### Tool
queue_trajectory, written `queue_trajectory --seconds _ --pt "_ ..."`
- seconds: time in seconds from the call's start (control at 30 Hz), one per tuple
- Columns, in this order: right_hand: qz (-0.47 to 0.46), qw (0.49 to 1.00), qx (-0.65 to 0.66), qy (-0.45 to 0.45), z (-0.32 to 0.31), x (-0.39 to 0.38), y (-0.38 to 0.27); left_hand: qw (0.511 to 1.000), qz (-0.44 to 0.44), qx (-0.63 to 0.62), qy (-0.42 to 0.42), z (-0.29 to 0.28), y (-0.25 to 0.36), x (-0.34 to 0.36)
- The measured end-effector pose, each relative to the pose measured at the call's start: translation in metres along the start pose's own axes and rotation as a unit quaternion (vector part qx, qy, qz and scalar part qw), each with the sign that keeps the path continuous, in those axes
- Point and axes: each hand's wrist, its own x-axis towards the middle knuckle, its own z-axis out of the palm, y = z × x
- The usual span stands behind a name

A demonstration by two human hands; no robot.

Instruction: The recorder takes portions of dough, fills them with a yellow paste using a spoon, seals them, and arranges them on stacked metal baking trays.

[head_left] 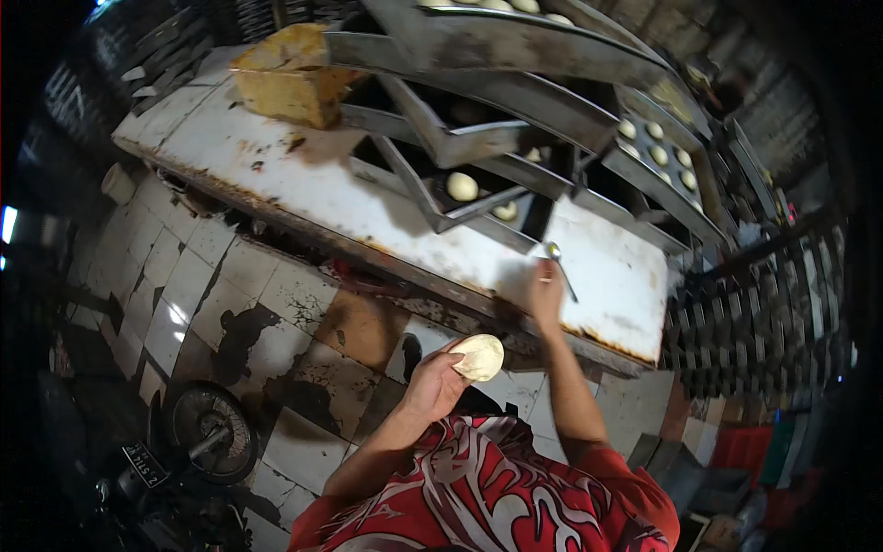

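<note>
My left hand (pixel 434 386) holds a flattened round of pale dough (pixel 480 357) in front of the bench edge, thumb on its face and fingers behind it. My right hand (pixel 546 291) is over the white bench top, its fingertips close beside the bowl end of a metal spoon (pixel 567 274). The spoon's handle slants away to the right of that hand. The right fingers are partly blurred, and I cannot tell whether they grip the spoon. Beyond the right hand, a dough ball (pixel 462 187) sits in a metal tray (pixel 432 198).
Metal trays (pixel 533 41) are stacked crisscross on the bench (pixel 313 189), some holding several dough balls (pixel 657 155). A yellowish stained container (pixel 287 78) stands at the bench's far left. A motorcycle wheel (pixel 213 432) is on the tiled floor at lower left. Dark racks (pixel 754 317) line the right.
</note>
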Motion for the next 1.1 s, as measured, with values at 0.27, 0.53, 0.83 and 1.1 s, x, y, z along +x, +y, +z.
queue_trajectory --seconds 0.27,0.53,0.83,1.1 --pt "-0.048 0.916 -0.399 -0.009 0.004 0.012 0.06 0.937 0.065 0.291 0.18 -0.077 0.119 -0.008" --pt "-0.117 0.975 -0.022 -0.185 0.16 -0.074 -0.122 0.901 0.174 0.293 0.27 -0.081 0.236 0.021" --pt "-0.422 0.901 0.012 -0.098 0.412 0.157 -0.435 0.909 0.292 0.294 -0.043 -0.048 0.475 0.049" --pt "-0.203 0.674 -0.422 -0.572 0.62 0.345 -0.411 0.968 0.151 0.156 0.127 -0.143 0.592 0.051"
